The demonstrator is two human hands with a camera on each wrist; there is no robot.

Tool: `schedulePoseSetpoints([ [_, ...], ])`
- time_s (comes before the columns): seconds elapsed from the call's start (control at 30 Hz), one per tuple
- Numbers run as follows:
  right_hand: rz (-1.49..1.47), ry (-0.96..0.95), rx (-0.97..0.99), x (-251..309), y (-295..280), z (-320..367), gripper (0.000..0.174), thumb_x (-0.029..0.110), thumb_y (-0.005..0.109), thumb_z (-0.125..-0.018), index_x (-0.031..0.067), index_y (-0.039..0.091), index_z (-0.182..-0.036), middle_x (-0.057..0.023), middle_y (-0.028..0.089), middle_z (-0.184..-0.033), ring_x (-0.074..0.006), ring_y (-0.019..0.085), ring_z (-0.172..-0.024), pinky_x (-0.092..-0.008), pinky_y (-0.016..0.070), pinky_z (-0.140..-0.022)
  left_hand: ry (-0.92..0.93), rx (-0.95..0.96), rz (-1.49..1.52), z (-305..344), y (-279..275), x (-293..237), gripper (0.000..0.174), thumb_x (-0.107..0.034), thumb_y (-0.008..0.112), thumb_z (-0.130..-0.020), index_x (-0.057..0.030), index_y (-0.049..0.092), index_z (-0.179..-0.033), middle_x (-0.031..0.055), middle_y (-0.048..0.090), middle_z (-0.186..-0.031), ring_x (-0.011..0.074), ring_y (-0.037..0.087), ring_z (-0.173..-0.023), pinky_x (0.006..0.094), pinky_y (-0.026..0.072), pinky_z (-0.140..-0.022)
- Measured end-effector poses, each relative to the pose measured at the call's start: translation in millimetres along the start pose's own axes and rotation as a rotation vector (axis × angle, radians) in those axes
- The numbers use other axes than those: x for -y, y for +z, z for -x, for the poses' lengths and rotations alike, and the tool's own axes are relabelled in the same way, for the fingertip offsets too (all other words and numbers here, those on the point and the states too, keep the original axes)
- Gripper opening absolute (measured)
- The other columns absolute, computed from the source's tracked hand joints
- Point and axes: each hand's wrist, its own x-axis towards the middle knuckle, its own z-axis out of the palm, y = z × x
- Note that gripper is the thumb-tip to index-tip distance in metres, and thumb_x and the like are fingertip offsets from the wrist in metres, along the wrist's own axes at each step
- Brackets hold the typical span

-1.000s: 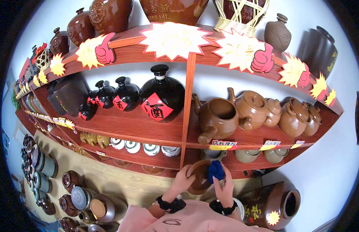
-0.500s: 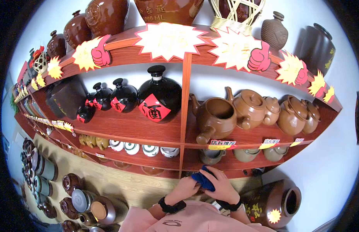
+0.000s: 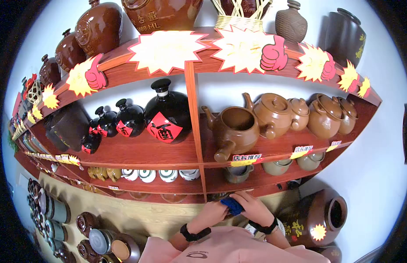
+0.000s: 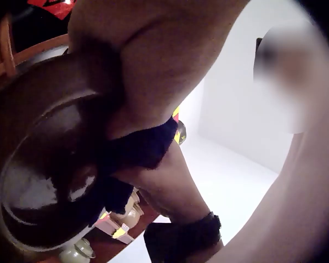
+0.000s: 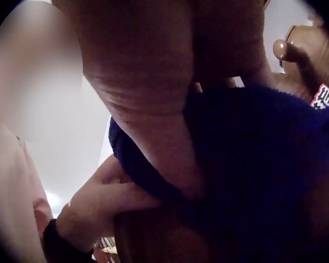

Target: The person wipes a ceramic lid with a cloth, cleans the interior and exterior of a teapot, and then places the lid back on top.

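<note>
In front of the pink-clad torso, both hands come together around a brown glazed bowl and a dark blue cloth (image 3: 233, 205). My left hand (image 3: 213, 212) grips the bowl (image 4: 27, 131), whose shiny round face with a ridged ring fills the left side of the left wrist view. My right hand (image 3: 257, 209) holds the cloth bunched against the bowl, its thumb pressed over the fabric in the right wrist view. From the head, hands and cloth hide most of the bowl. Each wrist carries a black band.
Ahead stand wooden shelves (image 3: 155, 153) with brown teapots (image 3: 238, 127), black bottles (image 3: 168, 109) and small pots. A large brown jar (image 3: 317, 219) lies close on the right. Several jars (image 3: 100, 241) stand on the floor at left.
The bowl's inside faced up between the hands; now it is turned and mostly hidden. My right hand brought the cloth leftward over it, close to my left hand. The head view swung slightly right.
</note>
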Motion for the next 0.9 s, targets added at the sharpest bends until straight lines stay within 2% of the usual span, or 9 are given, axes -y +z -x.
schedulePoseSetpoints([
  [0.07, -0.037, 0.037, 0.015, 0, -1, -1, 0.052, 0.002, 0.065, -0.071, 0.0055, 0.051, -0.122, -0.0154, 0.056, -0.117, -0.0358, 0.057, -0.103, -0.0410, 0.0492, -0.085, -0.034, -0.048, 0.035, 0, -1, -2, 0.015, -0.015, 0.058, -0.078, -0.0006, 0.061, -0.076, 0.0201, 0.061, -0.070, 0.0390, 0.061, -0.065, 0.0480, 0.0506, -0.062],
  [0.17, -0.132, 0.016, -0.038, -9, 1, -3, 0.055, 0.001, 0.064, -0.070, 0.0049, 0.050, -0.123, -0.0156, 0.057, -0.117, -0.0358, 0.057, -0.103, -0.0403, 0.0500, -0.084, -0.074, -0.095, 0.065, 0, 10, 9, 0.016, -0.015, 0.058, -0.080, -0.0001, 0.061, -0.083, 0.0215, 0.062, -0.077, 0.0393, 0.062, -0.071, 0.0471, 0.0510, -0.064],
  [0.27, -0.168, -0.002, -0.119, -18, -2, -4, 0.054, -0.002, 0.062, -0.072, 0.0029, 0.049, -0.125, -0.0143, 0.059, -0.117, -0.0271, 0.060, -0.103, -0.0358, 0.0503, -0.085, -0.085, -0.301, 0.224, 1, 13, 8, 0.021, -0.013, 0.059, -0.081, -0.0001, 0.061, -0.097, 0.0226, 0.063, -0.088, 0.0385, 0.063, -0.078, 0.0441, 0.0521, -0.068],
  [0.37, -0.538, 0.248, -0.181, -41, 11, 1, 0.051, -0.002, 0.061, -0.076, 0.0011, 0.048, -0.125, -0.0125, 0.061, -0.115, -0.0160, 0.058, -0.104, -0.0312, 0.0488, -0.086, -0.019, -0.556, 0.307, 0, 1, 0, 0.030, -0.002, 0.058, -0.080, -0.0013, 0.057, -0.109, 0.0216, 0.061, -0.099, 0.0383, 0.062, -0.086, 0.0399, 0.0522, -0.071],
  [0.4, -0.742, 0.271, -0.218, -40, 14, 1, 0.048, -0.004, 0.060, -0.079, 0.0032, 0.049, -0.125, -0.0097, 0.060, -0.111, -0.0127, 0.056, -0.102, -0.0306, 0.0477, -0.084, -0.036, -0.575, 0.334, 0, -3, -3, 0.033, -0.001, 0.058, -0.079, -0.0017, 0.057, -0.112, 0.0214, 0.061, -0.099, 0.0380, 0.062, -0.087, 0.0387, 0.0520, -0.072],
  [0.47, -0.850, 0.287, -0.349, -56, 47, 5, 0.050, -0.005, 0.059, -0.080, 0.0027, 0.046, -0.127, -0.0067, 0.059, -0.112, -0.0120, 0.054, -0.100, -0.0303, 0.0475, -0.085, -0.072, -0.611, 0.387, 0, -9, -7, 0.038, 0.001, 0.058, -0.078, -0.0024, 0.056, -0.116, 0.0211, 0.061, -0.100, 0.0374, 0.062, -0.088, 0.0361, 0.0515, -0.074],
  [0.53, -1.035, 0.269, -0.496, -50, 68, 8, 0.056, -0.008, 0.057, -0.080, 0.0025, 0.039, -0.132, -0.0055, 0.054, -0.117, -0.0142, 0.052, -0.104, -0.0297, 0.0467, -0.087, -0.007, -0.624, 0.404, -2, -10, -6, 0.037, 0.000, 0.059, -0.078, -0.0023, 0.056, -0.115, 0.0206, 0.062, -0.099, 0.0369, 0.062, -0.087, 0.0353, 0.0512, -0.073],
  [0.67, -1.011, 0.260, -0.541, -43, 62, 9, 0.062, -0.011, 0.054, -0.080, 0.0035, 0.033, -0.137, -0.0058, 0.050, -0.124, -0.0141, 0.049, -0.111, -0.0295, 0.0442, -0.092, 0.007, -0.654, 0.441, -3, -7, -8, 0.037, -0.002, 0.062, -0.077, -0.0023, 0.057, -0.114, 0.0200, 0.062, -0.098, 0.0364, 0.063, -0.086, 0.0350, 0.0508, -0.073],
  [0.9, -0.917, 0.273, -0.528, -57, 49, 19, 0.066, -0.011, 0.054, -0.080, 0.0027, 0.031, -0.140, -0.0072, 0.052, -0.124, -0.0160, 0.051, -0.109, -0.0312, 0.0428, -0.095, -0.123, -0.389, 0.403, 0, -3, 2, 0.042, -0.010, 0.063, -0.079, -0.0034, 0.050, -0.119, 0.0211, 0.063, -0.095, 0.0398, 0.062, -0.086, 0.0405, 0.0516, -0.071],
])
